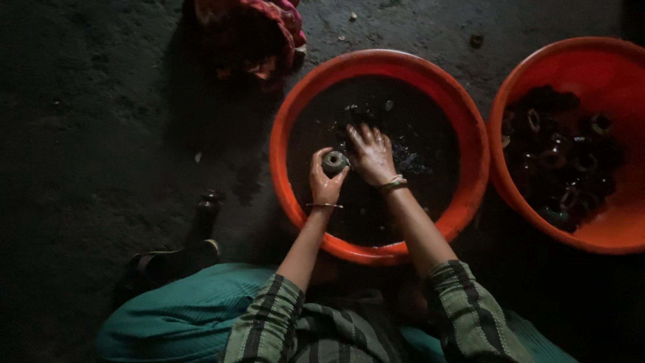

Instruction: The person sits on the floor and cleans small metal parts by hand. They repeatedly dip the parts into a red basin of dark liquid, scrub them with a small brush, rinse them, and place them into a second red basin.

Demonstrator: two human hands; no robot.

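An orange tub (295, 107) of dark liquid sits on the floor in front of me. My left hand (324, 183) grips a small round metal ring part (334, 162) just above the liquid. Beside it, my right hand (371, 156) lies flat with fingers spread, reaching down among dark pieces (406, 161) under the surface. Both wrists wear thin bangles. My striped sleeves and teal clothing fill the lower frame.
A second orange tub (608, 67) at the right holds several dark ring-shaped parts (561, 158). A dark sandal (171, 262) and a small dark bottle (205, 212) lie at the left. A red cloth bundle (252, 33) sits behind the near tub. The floor is dark concrete.
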